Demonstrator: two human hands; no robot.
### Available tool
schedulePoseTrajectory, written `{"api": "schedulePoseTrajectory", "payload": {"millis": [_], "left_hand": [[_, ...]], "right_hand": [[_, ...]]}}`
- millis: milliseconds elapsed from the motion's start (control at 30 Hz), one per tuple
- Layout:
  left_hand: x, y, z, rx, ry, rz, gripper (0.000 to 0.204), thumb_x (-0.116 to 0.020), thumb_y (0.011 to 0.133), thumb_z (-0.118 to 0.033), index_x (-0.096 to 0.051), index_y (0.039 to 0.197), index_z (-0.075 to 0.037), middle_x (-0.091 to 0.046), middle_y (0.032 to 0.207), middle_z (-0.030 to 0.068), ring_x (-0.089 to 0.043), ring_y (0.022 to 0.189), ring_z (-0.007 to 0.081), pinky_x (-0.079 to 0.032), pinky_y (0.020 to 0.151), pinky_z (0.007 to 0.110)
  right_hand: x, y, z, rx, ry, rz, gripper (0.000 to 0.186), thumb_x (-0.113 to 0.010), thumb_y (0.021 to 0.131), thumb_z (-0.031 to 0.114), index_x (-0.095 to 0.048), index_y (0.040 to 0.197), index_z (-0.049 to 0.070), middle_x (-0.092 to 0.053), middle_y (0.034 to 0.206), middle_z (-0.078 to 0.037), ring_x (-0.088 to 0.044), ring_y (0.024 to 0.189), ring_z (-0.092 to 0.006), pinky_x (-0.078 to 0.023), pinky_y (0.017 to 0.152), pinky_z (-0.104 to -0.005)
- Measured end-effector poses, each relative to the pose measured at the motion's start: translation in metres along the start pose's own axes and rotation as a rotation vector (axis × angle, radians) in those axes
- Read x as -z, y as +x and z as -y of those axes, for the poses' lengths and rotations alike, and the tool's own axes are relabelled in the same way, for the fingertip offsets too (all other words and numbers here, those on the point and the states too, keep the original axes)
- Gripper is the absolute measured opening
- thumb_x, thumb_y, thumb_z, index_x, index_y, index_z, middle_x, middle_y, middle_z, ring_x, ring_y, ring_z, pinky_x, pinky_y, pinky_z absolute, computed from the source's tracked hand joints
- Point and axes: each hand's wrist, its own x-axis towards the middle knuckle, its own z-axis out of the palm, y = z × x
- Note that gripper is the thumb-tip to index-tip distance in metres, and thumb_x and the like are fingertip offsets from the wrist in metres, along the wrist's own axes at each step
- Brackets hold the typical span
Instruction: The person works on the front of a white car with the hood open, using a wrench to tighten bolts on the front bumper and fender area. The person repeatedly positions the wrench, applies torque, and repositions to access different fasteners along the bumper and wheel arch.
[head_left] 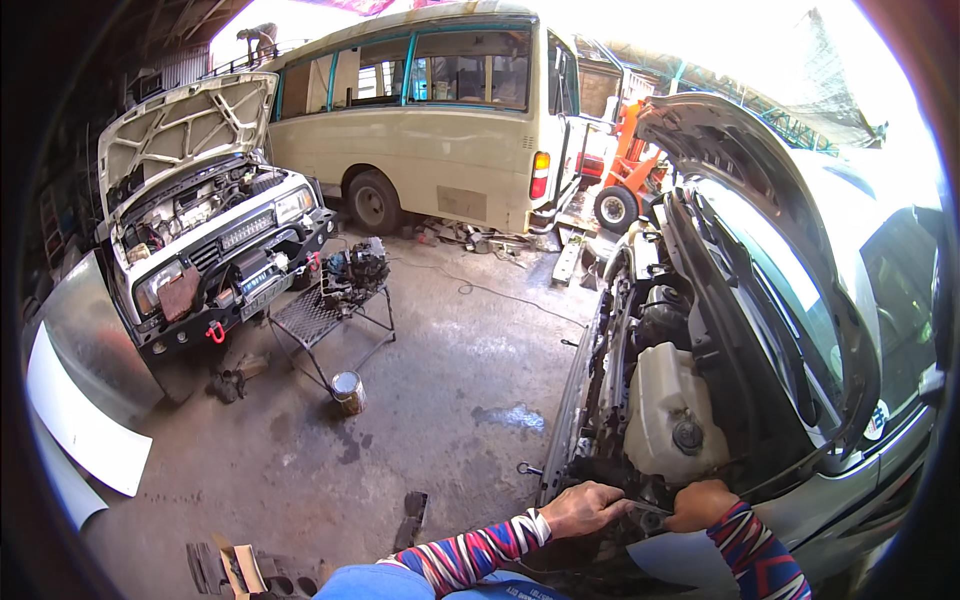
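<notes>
My left hand [585,508] and my right hand [700,505] are low in the engine bay of the vehicle at right, fingers curled on a thin metal piece [638,510], too small to identify surely. Just beyond them sits a translucent plastic fluid reservoir [665,400] with a dark cap [688,436]. The raised bonnet [760,170] arches over the windscreen, and the front bumper rail [575,400] runs along the left edge of the bay.
A cream bus [430,150], white 4x4 [215,230] with raised bonnet and orange forklift [625,150] stand around. A mesh table [310,320] holds an engine part. A can [348,393], metal sheets [85,410] and a cardboard box [240,565] lie around. Another person [258,42] is high at back left.
</notes>
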Motion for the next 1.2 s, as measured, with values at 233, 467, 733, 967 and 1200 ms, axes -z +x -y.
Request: {"api": "schedulePoseTrajectory", "payload": {"millis": [233,467,733,967,1200], "left_hand": [[-0.005,0.000,0.011,-0.098,0.015,-0.053,0.040,-0.056,0.100,-0.040,-0.066,0.096,-0.001,-0.062,0.067,0.0139,-0.059,0.059,0.0301,-0.049,0.062,0.040],[-0.011,0.009,-0.007,0.636,-0.836,0.126,0.055,-0.048,0.103,-0.051,-0.069,0.087,-0.002,-0.059,0.062,0.0007,-0.054,0.053,0.0099,-0.036,0.048,0.026],[0.013,-0.013,-0.016,-0.363,0.154,-0.073,0.062,-0.067,0.085,-0.015,-0.045,0.142,-0.002,-0.063,0.112,0.0199,-0.062,0.103,0.0367,-0.051,0.089,0.043],[-0.007,0.001,-0.002,0.094,-0.062,-0.048,0.049,-0.065,0.094,-0.046,-0.068,0.096,0.003,-0.065,0.076,0.0116,-0.063,0.068,0.0296,-0.052,0.065,0.036],[-0.015,0.012,0.011,0.643,-0.562,0.052,0.058,-0.056,0.097,-0.057,-0.068,0.099,-0.001,-0.059,0.068,0.0019,-0.054,0.052,0.0106,-0.045,0.050,0.028]], "right_hand": [[-0.001,0.000,0.001,0.000,0.007,-0.025,0.058,-0.056,0.081,0.053,-0.075,0.106,0.005,-0.072,0.109,-0.020,-0.068,0.106,-0.0368,-0.051,0.096,-0.0454],[-0.005,-0.001,-0.001,0.023,0.020,-0.082,0.055,-0.054,0.082,0.049,-0.075,0.103,0.003,-0.072,0.103,-0.022,-0.069,0.100,-0.0378,-0.053,0.092,-0.0444],[-0.005,0.001,-0.002,0.051,0.015,-0.088,0.052,-0.051,0.083,0.046,-0.074,0.106,0.005,-0.072,0.104,-0.020,-0.070,0.100,-0.0370,-0.054,0.090,-0.0447],[-0.004,-0.002,0.000,0.029,-0.038,-0.051,0.057,-0.057,0.084,0.055,-0.075,0.106,0.005,-0.073,0.105,-0.018,-0.070,0.100,-0.0364,-0.053,0.090,-0.0438],[-0.002,-0.003,0.000,0.054,-0.012,-0.057,0.060,-0.058,0.083,0.058,-0.074,0.108,0.006,-0.072,0.109,-0.019,-0.069,0.104,-0.0366,-0.052,0.093,-0.0449]]}}
